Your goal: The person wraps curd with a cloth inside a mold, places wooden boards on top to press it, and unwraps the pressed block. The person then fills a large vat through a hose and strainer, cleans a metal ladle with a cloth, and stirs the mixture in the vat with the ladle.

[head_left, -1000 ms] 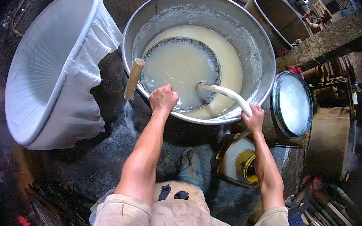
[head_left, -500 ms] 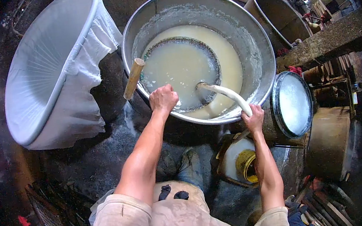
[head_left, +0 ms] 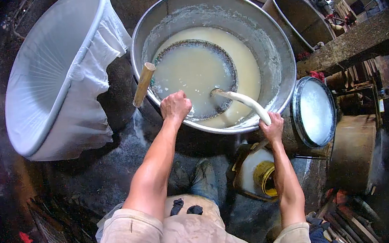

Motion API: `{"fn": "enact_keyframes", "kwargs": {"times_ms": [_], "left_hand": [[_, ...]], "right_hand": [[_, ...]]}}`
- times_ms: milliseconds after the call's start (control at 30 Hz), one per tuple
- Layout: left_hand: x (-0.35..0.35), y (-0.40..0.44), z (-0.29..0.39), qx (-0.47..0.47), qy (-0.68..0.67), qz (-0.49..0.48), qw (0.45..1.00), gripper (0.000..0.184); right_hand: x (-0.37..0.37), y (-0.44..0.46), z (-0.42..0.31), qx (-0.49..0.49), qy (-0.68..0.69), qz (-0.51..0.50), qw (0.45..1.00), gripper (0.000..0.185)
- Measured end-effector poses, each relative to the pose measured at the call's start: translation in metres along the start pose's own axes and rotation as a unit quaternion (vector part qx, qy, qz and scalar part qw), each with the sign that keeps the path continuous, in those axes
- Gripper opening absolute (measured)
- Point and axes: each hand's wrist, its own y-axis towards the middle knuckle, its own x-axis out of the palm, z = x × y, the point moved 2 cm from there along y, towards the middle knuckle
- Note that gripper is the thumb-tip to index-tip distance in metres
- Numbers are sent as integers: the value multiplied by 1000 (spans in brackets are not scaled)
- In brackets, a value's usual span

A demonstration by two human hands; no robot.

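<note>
A large round metal vat (head_left: 271, 18) holds cloudy whitish liquid, with a round basket (head_left: 232, 66) sitting in it. My right hand (head_left: 272, 125) is wrapped round a pale hose (head_left: 249, 103) at the vat's near right rim; the hose's far end dips into the liquid inside the basket. At the near left rim rests my left hand (head_left: 175, 106), its fingers closed; whether it grips the rim or something else is hidden. Just left of it, a wooden handle (head_left: 144, 85) stands up at the vat's edge.
A wide tub lined with white cloth (head_left: 54, 74) stands at the left. Right of the vat are a round container of whitish contents (head_left: 314, 112) and, lower, a yellow bucket (head_left: 266, 179). Another metal vat (head_left: 304, 19) is at the upper right, beside a thick beam (head_left: 351, 43).
</note>
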Motion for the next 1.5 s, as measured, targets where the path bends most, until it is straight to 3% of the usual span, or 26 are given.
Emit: {"fn": "enact_keyframes", "kwargs": {"times_ms": [1500], "left_hand": [[-1, 0, 0, -10, 1, -7, 1000, 17]], "right_hand": [[4, 2, 3, -15, -15, -7, 1000, 33]]}}
